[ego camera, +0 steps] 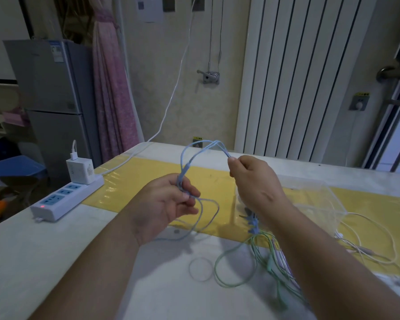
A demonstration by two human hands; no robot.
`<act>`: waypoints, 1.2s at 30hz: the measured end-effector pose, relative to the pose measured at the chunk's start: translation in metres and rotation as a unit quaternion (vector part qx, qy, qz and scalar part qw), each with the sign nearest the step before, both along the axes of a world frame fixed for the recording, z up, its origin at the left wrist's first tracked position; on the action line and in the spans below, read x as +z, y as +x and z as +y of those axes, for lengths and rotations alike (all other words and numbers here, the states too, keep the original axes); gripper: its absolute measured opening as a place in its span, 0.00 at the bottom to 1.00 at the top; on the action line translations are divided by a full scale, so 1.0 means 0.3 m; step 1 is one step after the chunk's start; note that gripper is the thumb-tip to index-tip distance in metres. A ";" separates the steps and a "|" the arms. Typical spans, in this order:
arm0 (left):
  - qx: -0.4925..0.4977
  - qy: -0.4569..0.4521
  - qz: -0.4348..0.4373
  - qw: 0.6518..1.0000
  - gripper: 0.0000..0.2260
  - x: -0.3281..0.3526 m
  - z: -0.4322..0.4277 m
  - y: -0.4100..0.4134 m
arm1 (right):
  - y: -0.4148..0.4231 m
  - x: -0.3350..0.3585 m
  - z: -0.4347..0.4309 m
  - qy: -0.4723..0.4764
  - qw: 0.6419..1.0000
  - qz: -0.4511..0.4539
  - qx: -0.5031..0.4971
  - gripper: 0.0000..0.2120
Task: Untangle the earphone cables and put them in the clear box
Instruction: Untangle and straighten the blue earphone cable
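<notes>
Holds the blue cable (187, 166) up over the worktop (56, 250), left hand (169, 204) gripping gathered loops, right hand (252, 181) pinching strands, hands apart. Clear box (321, 197) just right. Likely light, limp, snag-prone; best gripped at the thicker junction.

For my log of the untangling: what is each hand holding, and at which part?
Both hold the blue cable. The left hand grips gathered strands; the right hand pinches the other end of the loops.

Power strip (65, 199) left on table (56, 262), clear box (314, 192) right, loose cables (271, 255) before it.
</notes>
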State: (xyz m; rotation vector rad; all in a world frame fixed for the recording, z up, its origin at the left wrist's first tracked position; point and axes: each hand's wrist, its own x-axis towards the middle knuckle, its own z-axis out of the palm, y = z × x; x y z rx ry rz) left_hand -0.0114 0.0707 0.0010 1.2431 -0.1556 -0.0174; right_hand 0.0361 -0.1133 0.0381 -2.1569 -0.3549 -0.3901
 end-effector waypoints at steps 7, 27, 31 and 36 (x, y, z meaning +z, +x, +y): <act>0.153 0.029 -0.046 0.987 0.07 0.008 -0.029 0.006 | -0.014 0.001 0.015 0.079 0.995 0.051 0.021 0.20; 0.224 0.013 -0.077 0.972 0.04 0.002 -0.013 0.022 | -0.056 -0.025 0.050 0.106 0.956 0.219 0.166 0.15; 0.257 -0.002 -0.066 0.964 0.04 -0.001 -0.002 0.032 | -0.065 -0.030 0.049 0.042 0.950 0.213 0.225 0.14; 0.278 -0.086 -0.038 0.956 0.10 0.009 -0.004 0.038 | -0.050 -0.026 0.035 0.001 0.969 0.167 0.183 0.15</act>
